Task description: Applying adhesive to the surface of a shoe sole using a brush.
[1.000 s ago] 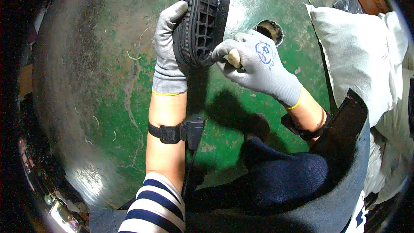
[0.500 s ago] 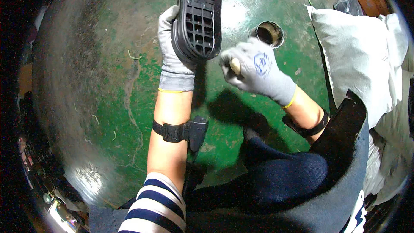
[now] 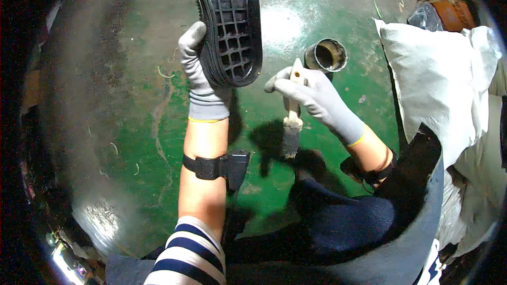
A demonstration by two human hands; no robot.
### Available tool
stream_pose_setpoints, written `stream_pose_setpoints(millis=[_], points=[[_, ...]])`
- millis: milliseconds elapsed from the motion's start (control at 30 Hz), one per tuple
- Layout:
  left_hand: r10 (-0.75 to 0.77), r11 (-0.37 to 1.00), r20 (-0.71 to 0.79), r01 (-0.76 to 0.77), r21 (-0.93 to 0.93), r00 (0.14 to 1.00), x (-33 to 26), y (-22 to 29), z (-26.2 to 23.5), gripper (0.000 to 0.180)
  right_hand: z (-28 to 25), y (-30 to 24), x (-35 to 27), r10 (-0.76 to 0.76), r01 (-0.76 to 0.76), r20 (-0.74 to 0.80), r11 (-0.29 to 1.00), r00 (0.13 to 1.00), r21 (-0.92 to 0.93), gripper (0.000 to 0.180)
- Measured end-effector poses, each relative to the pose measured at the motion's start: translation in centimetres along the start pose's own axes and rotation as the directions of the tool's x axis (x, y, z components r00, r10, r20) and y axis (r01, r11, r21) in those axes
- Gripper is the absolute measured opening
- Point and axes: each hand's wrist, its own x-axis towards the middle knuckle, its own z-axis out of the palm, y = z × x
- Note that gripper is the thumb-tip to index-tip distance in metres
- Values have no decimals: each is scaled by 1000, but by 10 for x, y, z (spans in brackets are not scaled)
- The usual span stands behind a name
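In a grey glove, my left hand [image 3: 203, 71] grips a black shoe sole [image 3: 232, 31] by its near end and left edge. The grid of hollow cells inside the sole faces up toward me, with fine ribs at its far part; its far end runs out of the picture. My right hand [image 3: 314, 95], also gloved, is closed around the pale handle of a paintbrush [image 3: 292, 140]. Its bristles point down toward me and look dark and coated. The brush is apart from the sole. Just beyond my right hand stands a round metal can [image 3: 326, 55] with dark residue inside.
Below is a worn green floor [image 3: 137, 126] with small thread-like scraps. Stuffed white sacks [image 3: 433, 74] stand along the right side. Behind them lie a clear plastic bag [image 3: 425, 17] and an orange-brown box [image 3: 455, 15]. My apron and knee fill the lower right.
The sole and my left hand have shifted left and slightly nearer. My right hand has turned, so the paintbrush now shows with its bristles pointing down.
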Motion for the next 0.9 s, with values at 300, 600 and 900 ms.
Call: stream_pose_setpoints(millis=[300, 600, 900], points=[[76, 907, 102, -111, 407, 992, -11, -11, 19, 57, -3, -7, 19, 2, 5, 59, 993, 998, -119, 37], [97, 692, 137, -166, 702, 986, -12, -18, 53, 71, -2, -4, 21, 4, -12, 117, 998, 993, 67, 32], [124, 728, 175, -210, 653, 977, -3, -27, 35, 72, 10, 12, 26, -147, 122, -55, 938, 988, -324, 38]])
